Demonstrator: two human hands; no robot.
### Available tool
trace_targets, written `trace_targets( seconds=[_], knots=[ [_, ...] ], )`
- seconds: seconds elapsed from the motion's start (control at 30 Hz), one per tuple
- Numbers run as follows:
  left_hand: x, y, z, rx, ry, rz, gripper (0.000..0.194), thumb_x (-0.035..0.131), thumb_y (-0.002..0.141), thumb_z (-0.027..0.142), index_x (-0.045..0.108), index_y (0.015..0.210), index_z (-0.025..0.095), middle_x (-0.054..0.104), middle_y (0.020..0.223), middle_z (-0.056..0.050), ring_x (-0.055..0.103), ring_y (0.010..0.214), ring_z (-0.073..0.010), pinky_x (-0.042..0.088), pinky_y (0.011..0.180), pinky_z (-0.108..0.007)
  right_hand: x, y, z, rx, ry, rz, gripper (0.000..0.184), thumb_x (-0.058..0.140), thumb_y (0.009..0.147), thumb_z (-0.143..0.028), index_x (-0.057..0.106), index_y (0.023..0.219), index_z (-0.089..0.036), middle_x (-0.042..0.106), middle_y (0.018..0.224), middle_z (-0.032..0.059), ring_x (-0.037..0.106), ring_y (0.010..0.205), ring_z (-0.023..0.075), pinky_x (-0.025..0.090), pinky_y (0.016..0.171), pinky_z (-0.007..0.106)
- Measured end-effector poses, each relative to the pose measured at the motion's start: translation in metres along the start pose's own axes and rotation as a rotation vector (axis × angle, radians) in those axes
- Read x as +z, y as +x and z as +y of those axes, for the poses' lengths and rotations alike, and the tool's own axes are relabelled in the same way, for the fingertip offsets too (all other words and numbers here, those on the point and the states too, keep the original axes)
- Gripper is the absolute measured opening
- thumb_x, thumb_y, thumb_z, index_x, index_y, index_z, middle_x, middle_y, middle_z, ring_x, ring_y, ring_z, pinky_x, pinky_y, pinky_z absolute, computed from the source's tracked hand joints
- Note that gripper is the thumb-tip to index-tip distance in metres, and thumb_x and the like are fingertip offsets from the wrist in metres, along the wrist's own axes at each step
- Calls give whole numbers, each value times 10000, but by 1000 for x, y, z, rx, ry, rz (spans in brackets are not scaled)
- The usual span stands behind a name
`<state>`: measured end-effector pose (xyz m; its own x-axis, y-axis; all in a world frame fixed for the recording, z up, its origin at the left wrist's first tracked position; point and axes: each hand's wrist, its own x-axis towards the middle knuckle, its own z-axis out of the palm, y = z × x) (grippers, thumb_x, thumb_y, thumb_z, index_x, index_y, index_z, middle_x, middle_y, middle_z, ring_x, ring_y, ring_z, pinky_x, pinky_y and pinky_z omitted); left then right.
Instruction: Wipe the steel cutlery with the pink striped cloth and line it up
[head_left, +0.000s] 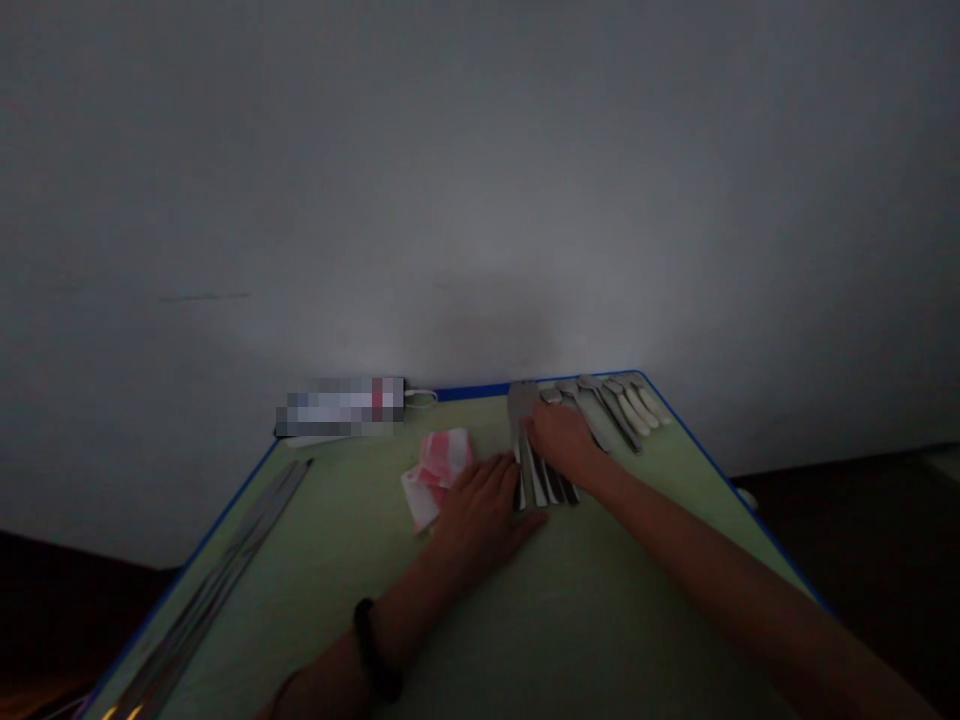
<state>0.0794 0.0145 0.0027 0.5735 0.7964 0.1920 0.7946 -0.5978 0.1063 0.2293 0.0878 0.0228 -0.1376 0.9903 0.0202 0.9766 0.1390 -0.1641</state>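
Observation:
My left hand (484, 500) lies flat on the table with its fingers stretched toward the handle ends of a row of metal cutlery (538, 485). Beside its fingertips is a crumpled pink-and-white cloth (446, 458). Over the upper part of the row, my right hand (564, 436) is curled with its fingertips down among the pieces; what they grip, if anything, is hidden. A broad flat metal piece (519, 400) shows just left of those fingers. To the right lie metal spoons (611, 410) and several pieces with white handles (640, 412), fanned side by side.
The pale green table (360, 560) has a blue edge and stands against a grey wall (480, 200). Long thin metal sticks (232, 560) lie along its left side. A blurred-out flat object (341, 410) with a white cord (424, 398) rests at the back left.

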Motion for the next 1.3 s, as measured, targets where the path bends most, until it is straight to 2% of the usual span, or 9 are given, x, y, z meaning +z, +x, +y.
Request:
trace_targets(
  seconds=[0.13,0.3,0.4,0.5,0.73,0.9,1.0,1.13,1.3],
  knots=[
    [4,1,-10,2,-31,-44,615,399,866,532,438,1302,100,465,1365,-166,423,1249,-297,309,1037,-462,10,-41,14,-106,-57,184,362,316,924,-301,614,1029,-124,638,1012,160,554,986,277,404,847,404],
    [4,-4,-19,60,-58,-52,572,423,875,458,380,1354,149,426,1409,-107,373,1288,-255,289,1066,-430,27,-74,24,-234,-29,306,388,356,914,-379,561,1171,-174,523,1287,104,400,1202,277,279,998,448],
    [6,-3,-19,55,-64,-39,537,407,890,437,382,1354,168,428,1409,-88,375,1284,-245,288,1068,-427,34,-76,26,-266,-29,330,408,344,915,-367,539,1219,-176,489,1334,89,351,1257,267,194,1058,455],
    [8,0,-18,51,-80,-18,503,403,895,436,412,1333,188,454,1389,-77,399,1263,-241,293,1062,-426,38,-73,26,-266,-25,328,407,360,905,-325,521,1246,-173,516,1308,79,367,1249,253,163,1080,442],
    [12,2,-20,57,-118,8,541,438,877,443,376,1349,186,415,1416,-87,375,1288,-231,279,1068,-418,38,-74,23,-252,-6,328,395,367,897,-280,517,1245,-168,531,1290,81,385,1239,255,190,1072,450],
    [10,2,-17,79,-93,29,516,435,882,425,406,1323,159,462,1378,-98,400,1265,-237,272,1071,-427,38,-73,23,-221,20,344,413,359,900,-267,471,1281,-155,511,1305,105,392,1232,248,212,1061,454],
    [6,-1,-13,87,-72,83,435,441,886,386,477,1260,167,519,1320,-92,415,1245,-249,237,1084,-453,38,-72,23,-217,35,376,435,351,900,-251,429,1309,-124,513,1298,124,401,1221,241,229,1055,441],
    [-6,-18,-17,73,-46,181,293,447,891,322,577,1118,190,569,1255,-66,406,1235,-258,201,1091,-470,36,-78,16,-279,46,406,430,359,893,-224,421,1307,-124,510,1293,126,403,1212,238,240,1050,437],
    [-22,-64,-49,-101,47,225,272,426,901,297,562,1122,212,579,1201,-83,459,1138,-276,310,980,-477,38,-84,-18,-440,88,420,481,395,894,-285,348,1363,-187,403,1380,112,357,1245,246,251,1044,441]
  ],
)
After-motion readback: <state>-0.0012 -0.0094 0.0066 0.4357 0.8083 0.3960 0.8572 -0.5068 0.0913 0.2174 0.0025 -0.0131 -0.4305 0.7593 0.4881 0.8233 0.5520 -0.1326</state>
